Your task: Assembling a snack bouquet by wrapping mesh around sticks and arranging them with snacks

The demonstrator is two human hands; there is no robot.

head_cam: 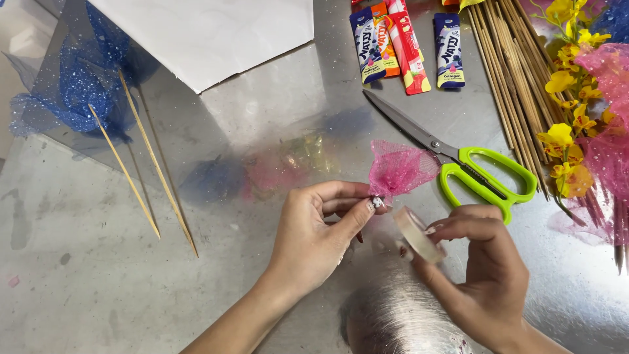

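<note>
My left hand [314, 229] pinches the gathered base of a small pink glitter mesh puff [398, 169], which fans out up and to the right above my fingers. My right hand [481, 272] holds a roll of clear tape [418, 233] on edge just right of the puff's base, fingers curled over it. Both hands hover low over a shiny metal table [262, 111]. Whatever sits inside the mesh base is hidden by my fingertips.
Green-handled scissors [481, 174] lie just behind my right hand. Several wooden skewers [511, 72] and yellow artificial flowers [567, 85] with pink mesh sit at right. Slim snack sachets [403, 46] lie at the top; blue mesh on two skewers [85, 85] at left; white paper [209, 33] behind.
</note>
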